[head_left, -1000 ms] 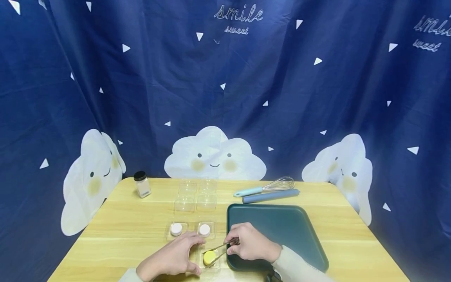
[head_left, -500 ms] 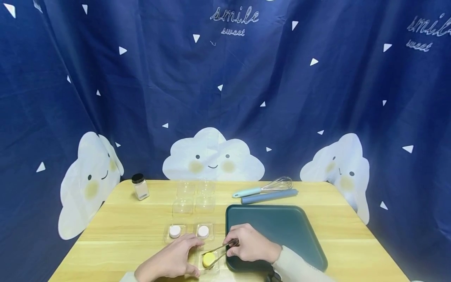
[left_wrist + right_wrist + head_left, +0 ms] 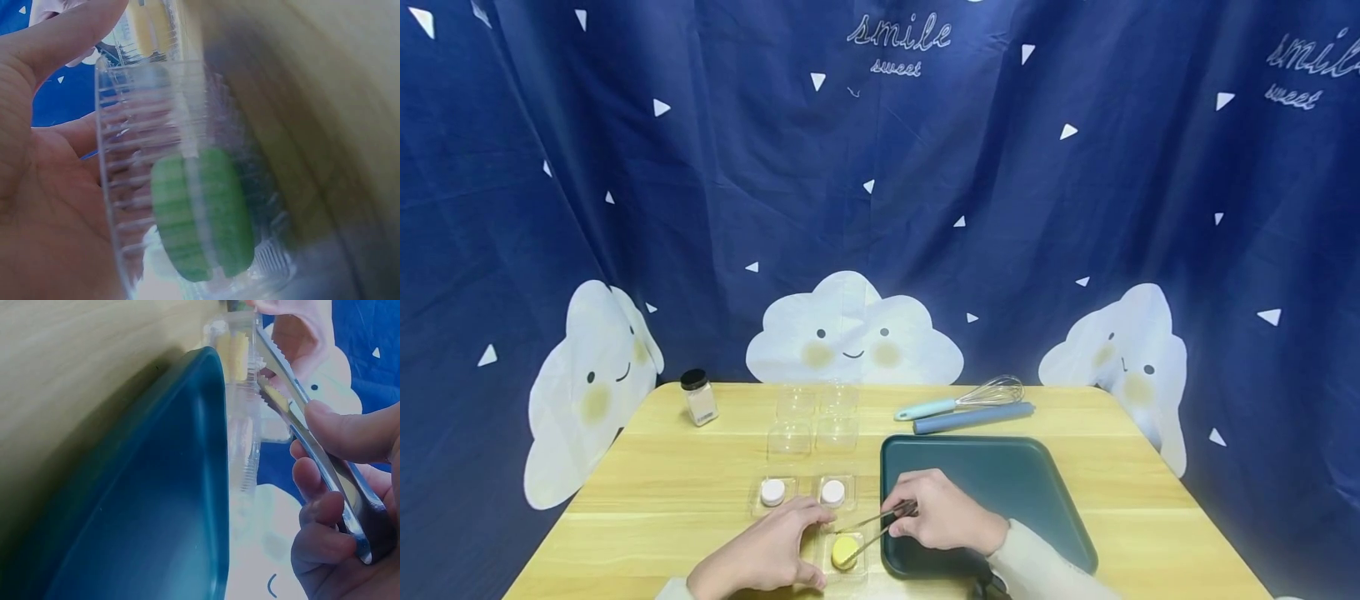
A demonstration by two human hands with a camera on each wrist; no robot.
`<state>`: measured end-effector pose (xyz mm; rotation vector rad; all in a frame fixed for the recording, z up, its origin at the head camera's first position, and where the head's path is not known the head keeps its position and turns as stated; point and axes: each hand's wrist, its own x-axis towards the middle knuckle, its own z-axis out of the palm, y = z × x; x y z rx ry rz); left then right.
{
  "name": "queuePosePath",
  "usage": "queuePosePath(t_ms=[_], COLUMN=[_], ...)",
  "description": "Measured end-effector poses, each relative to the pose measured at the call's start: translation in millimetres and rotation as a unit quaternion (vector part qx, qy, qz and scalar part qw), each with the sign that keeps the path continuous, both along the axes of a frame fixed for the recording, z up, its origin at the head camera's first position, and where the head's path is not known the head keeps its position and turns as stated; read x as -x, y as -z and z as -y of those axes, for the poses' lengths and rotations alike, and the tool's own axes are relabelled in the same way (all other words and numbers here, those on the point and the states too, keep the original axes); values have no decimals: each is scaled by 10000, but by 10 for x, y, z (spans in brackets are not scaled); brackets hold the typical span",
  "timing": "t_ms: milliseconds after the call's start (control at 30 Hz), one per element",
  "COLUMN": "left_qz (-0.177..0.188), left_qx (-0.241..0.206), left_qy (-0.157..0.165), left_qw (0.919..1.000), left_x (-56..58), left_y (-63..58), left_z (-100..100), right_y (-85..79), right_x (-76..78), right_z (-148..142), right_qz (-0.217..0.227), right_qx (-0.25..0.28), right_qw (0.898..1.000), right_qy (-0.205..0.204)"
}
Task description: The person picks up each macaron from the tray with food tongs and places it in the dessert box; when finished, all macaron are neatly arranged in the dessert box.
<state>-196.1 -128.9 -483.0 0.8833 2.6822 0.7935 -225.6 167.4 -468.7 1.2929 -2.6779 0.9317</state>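
Observation:
In the head view, a yellow macaron (image 3: 845,552) lies in a clear plastic box (image 3: 857,573) near the table's front edge. My right hand (image 3: 951,515) pinches metal tongs (image 3: 315,453) between thumb and fingers, their toothed tips spread apart beside that macaron. Just left of the box, my left hand (image 3: 771,546) rests with thumb and fingers spread, fingertips close to its edge. The left wrist view has a green macaron (image 3: 203,215) in a clear box (image 3: 112,162) in front of that palm; in the head view the hand hides it.
Two white macarons (image 3: 772,492) sit in clear boxes behind my left hand. A dark green tray (image 3: 992,475) lies under my right forearm. Farther back are clear lids (image 3: 790,437), a black-capped jar (image 3: 700,400), a whisk (image 3: 928,408) and a blue rolling pin (image 3: 973,417).
The tongs' tips have spread off the yellow macaron, which stays in its box. My right hand has shifted slightly right and back. The left hand holds its place.

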Motion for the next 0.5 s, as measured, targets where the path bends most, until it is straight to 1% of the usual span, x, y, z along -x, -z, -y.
queuePosePath(t_ms=[133,300,400,500], left_qz=[-16,82,96,95], left_qx=[0,-30,-40,-48], left_qy=[-16,-20,0,3], left_qw=[10000,10000,9999,9999], left_x=[8,13,11,6], left_y=[20,26,24,26], left_z=[7,23,27,25], right_y=[-16,-48,-80,-110], right_x=[1,-4,-7,-7], right_z=[-16,-53,-83,-131], right_qz=[119,260,261,182], right_qx=[104,470,762,1062], right_qw=[9998,9982,9956,9908], right_qy=[116,266,487,821])
